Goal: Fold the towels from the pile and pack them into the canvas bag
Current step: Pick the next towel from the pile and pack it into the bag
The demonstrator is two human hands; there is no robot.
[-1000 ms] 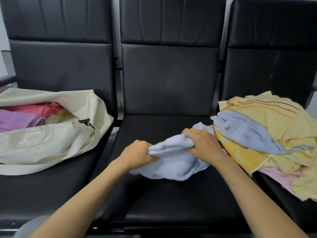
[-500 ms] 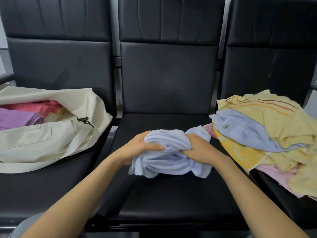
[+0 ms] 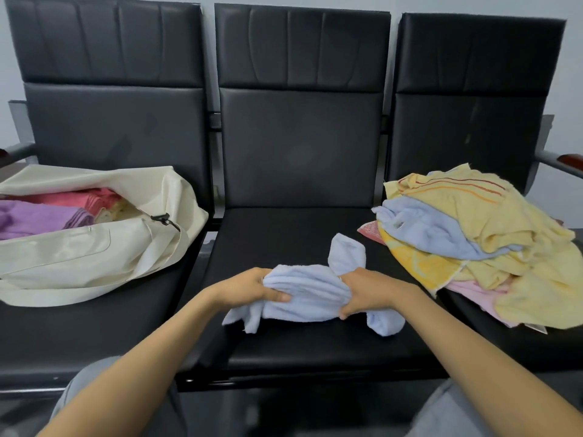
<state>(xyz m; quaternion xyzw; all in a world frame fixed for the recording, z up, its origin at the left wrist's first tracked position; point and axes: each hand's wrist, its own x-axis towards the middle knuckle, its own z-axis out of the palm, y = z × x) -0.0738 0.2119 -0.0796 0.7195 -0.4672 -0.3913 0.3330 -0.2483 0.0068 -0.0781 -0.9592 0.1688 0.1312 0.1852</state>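
A light blue towel (image 3: pixel 310 293) is bunched over the middle black seat (image 3: pixel 284 241). My left hand (image 3: pixel 252 287) grips its left end and my right hand (image 3: pixel 369 293) grips its right end, with loose ends hanging below both hands and one flap standing up behind the right hand. The towel pile (image 3: pixel 479 244) lies on the right seat: yellow, blue, orange and pink towels heaped together. The cream canvas bag (image 3: pixel 94 247) lies open on the left seat, holding a purple towel (image 3: pixel 34 216) and a red towel (image 3: pixel 91 200).
Three black padded seats stand in a row with tall backrests (image 3: pixel 299 121). A metal armrest (image 3: pixel 558 160) sticks out at the far right and another armrest (image 3: pixel 15 152) at the far left. The bag's strap (image 3: pixel 79 291) trails along the left seat. My knees show below.
Both hands have drawn the blue towel toward me and away from the pile, gathering it into a tighter bunch stretched between them. The camera view has tilted up slightly.
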